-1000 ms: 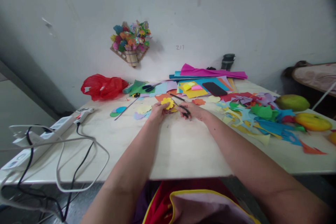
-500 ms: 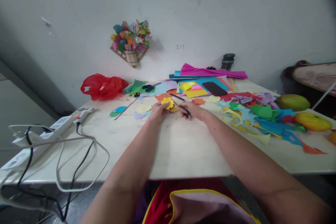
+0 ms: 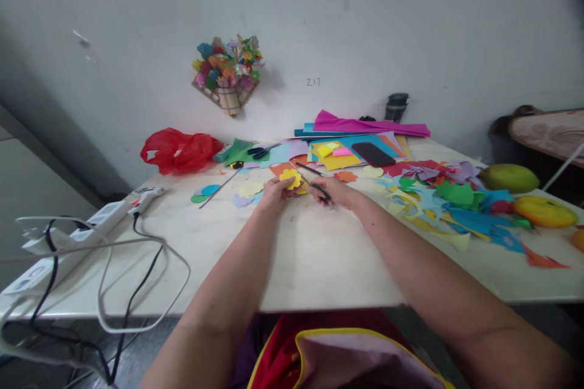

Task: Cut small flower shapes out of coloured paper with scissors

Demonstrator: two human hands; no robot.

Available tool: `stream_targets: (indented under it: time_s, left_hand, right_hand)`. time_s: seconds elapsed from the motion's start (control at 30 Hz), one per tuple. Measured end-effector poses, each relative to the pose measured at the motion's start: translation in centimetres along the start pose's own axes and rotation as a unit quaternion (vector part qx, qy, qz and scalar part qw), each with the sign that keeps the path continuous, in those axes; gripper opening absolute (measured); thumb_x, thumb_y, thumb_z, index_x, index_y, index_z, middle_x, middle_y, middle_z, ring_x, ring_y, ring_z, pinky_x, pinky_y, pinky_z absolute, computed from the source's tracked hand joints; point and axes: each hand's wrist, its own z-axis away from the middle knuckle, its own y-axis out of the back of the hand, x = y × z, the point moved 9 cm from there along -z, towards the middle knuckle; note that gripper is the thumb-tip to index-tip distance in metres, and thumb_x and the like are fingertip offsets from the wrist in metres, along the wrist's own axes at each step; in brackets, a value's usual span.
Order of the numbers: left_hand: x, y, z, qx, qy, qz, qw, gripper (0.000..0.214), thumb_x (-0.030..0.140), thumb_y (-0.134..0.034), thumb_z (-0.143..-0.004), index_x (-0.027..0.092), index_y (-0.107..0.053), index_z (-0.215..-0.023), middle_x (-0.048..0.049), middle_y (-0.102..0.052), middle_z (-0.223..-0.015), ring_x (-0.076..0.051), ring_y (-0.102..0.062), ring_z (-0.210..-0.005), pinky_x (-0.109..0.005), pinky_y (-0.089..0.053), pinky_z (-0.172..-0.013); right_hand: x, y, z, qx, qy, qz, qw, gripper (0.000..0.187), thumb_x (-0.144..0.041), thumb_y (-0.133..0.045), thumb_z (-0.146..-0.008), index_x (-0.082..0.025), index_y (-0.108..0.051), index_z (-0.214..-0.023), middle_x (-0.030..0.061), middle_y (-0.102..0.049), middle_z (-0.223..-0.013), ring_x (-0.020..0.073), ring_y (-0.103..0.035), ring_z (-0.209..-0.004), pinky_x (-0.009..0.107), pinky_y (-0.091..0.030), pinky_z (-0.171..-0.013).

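My left hand (image 3: 276,192) pinches a yellow paper flower (image 3: 291,179) with a scalloped edge, held just over the table. My right hand (image 3: 335,191) is closed on a pair of scissors (image 3: 322,192) with dark handles. The blades point left and reach the flower's right side; whether they bite into the paper is too small to tell. Beyond the hands lies a dark, thin stick-like tool (image 3: 310,168). An orange paper flower (image 3: 345,177) rests past my right hand, and a pale yellow paper flower (image 3: 250,188) is left of my left hand.
Paper scraps (image 3: 456,200) spread over the right, near several mangoes (image 3: 545,211). A phone (image 3: 373,154) lies on paper sheets at the back. Second scissors (image 3: 262,151) and a red plastic bag (image 3: 180,151) are back left. Cables trail from a power strip (image 3: 103,213) over the left front edge.
Both hands stay almost in place. The yellow flower and the scissors have shifted only very slightly.
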Motion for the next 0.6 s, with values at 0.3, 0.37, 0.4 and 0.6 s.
stream_targets:
  time_s: [0.3,0.37,0.4,0.6]
  left_hand:
    - [-0.02,0.24,0.07,0.015,0.001,0.01,1.0,0.017,0.013,-0.078,-0.065,0.009,-0.069,-0.079,-0.0095,-0.073,-0.079,-0.022,-0.073,-0.079,-0.033,-0.06,-0.08]
    - [-0.05,0.25,0.05,0.015,0.001,0.011,1.0,0.016,0.012,-0.078,-0.066,0.009,-0.069,-0.079,-0.0095,-0.073,-0.079,-0.021,-0.072,-0.077,-0.033,-0.06,-0.081]
    - [-0.08,0.24,0.05,0.014,0.002,0.012,1.0,0.015,0.012,-0.077,-0.066,0.008,-0.069,-0.079,-0.0097,-0.073,-0.08,-0.02,-0.072,-0.077,-0.033,-0.06,-0.081]
    - [-0.05,0.36,0.04,0.022,0.002,0.015,1.0,0.016,0.012,-0.077,-0.066,0.009,-0.068,-0.079,-0.0094,-0.072,-0.08,-0.022,-0.072,-0.081,-0.037,-0.059,-0.084]
  right_hand:
    - [0.12,-0.09,-0.18,-0.016,0.011,-0.018,1.0,0.022,-0.038,-0.068,-0.083,-0.018,-0.06,-0.078,-0.0079,-0.048,-0.047,0.0047,-0.041,-0.036,0.016,-0.026,-0.034]
    - [-0.03,-0.07,-0.07,-0.013,0.011,-0.016,1.0,0.022,-0.038,-0.068,-0.083,-0.018,-0.06,-0.077,-0.0078,-0.048,-0.047,0.0048,-0.041,-0.037,0.016,-0.026,-0.034]
    - [-0.08,-0.05,-0.01,-0.011,0.009,-0.015,1.0,0.022,-0.037,-0.067,-0.083,-0.018,-0.059,-0.076,-0.0078,-0.048,-0.048,0.0048,-0.041,-0.037,0.016,-0.027,-0.034]
    - [-0.02,0.04,-0.02,-0.007,0.001,-0.015,1.0,0.021,-0.037,-0.067,-0.08,-0.018,-0.06,-0.075,-0.0074,-0.048,-0.048,0.0052,-0.041,-0.038,0.017,-0.029,-0.037]
